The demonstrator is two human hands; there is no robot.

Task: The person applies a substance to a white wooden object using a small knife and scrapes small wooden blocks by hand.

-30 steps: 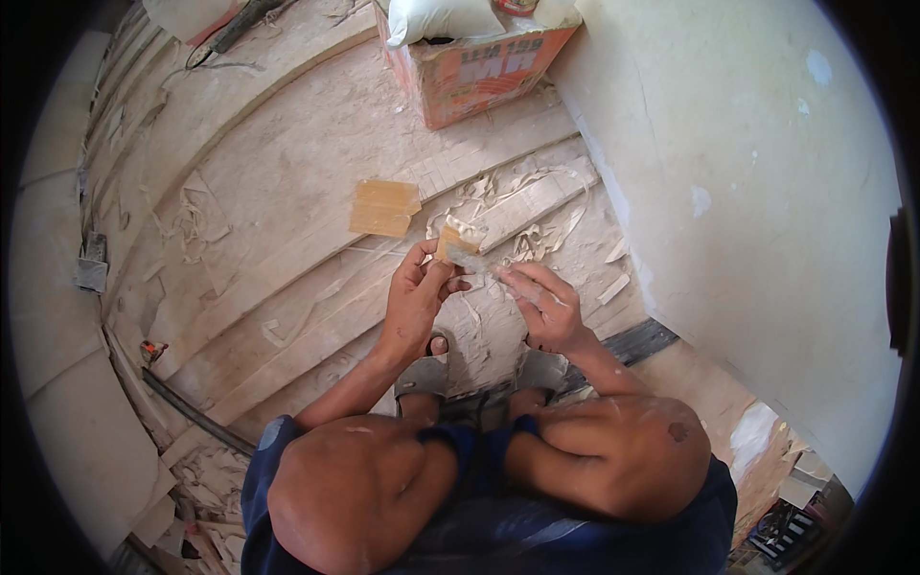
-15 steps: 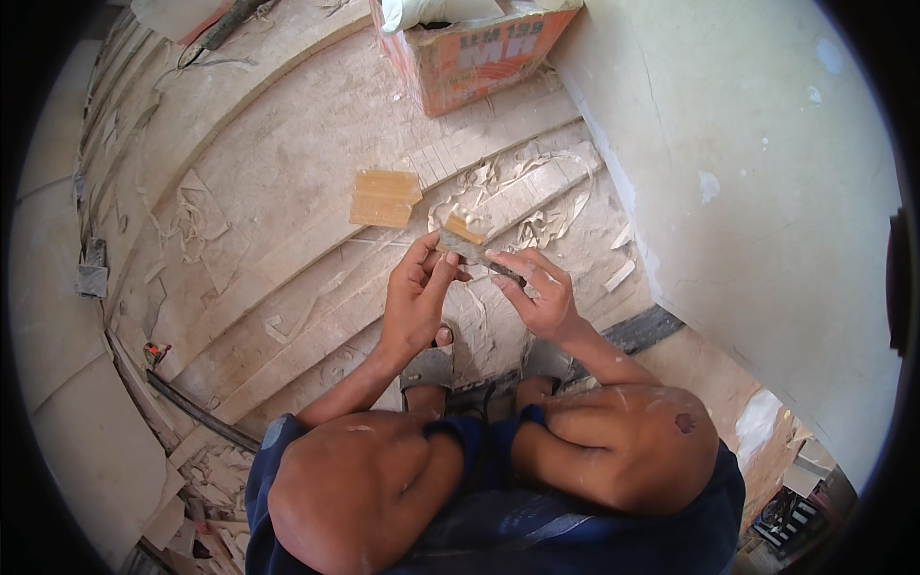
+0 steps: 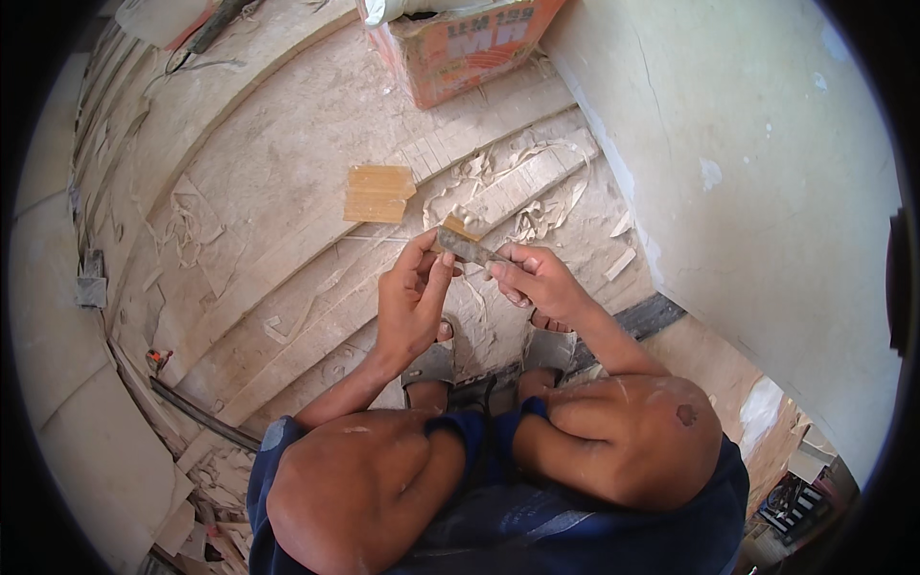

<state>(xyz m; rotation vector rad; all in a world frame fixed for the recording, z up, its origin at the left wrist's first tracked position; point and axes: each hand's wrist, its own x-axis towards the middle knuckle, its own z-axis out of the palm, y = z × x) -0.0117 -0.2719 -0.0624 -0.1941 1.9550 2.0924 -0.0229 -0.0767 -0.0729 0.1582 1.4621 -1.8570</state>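
Note:
My left hand (image 3: 410,302) is closed in a pinch at a small yellow-brown piece (image 3: 462,228), which shows just beyond the fingertips. Across that piece lies a flat grey strip like a blade (image 3: 467,246), its far end at my left fingertips. The fingers of my right hand (image 3: 539,278) are wrapped round the strip's near end. How much of it sits inside the right palm is hidden. On the floor beyond my left hand lies a larger flat yellow-brown sheet (image 3: 379,194) with an uneven right edge.
Dusty boards (image 3: 287,244) cross the floor, with pale shavings (image 3: 541,222) among them. A worn orange carton (image 3: 470,57) stands at the far side. The pale panel (image 3: 757,192) rises on the right. My sandalled feet (image 3: 428,362) are just below my hands.
My right hand has gone from light fingertip contact to a fuller grip on the strip's near end. More of the strip's face shows now. My left hand holds nearly the same place.

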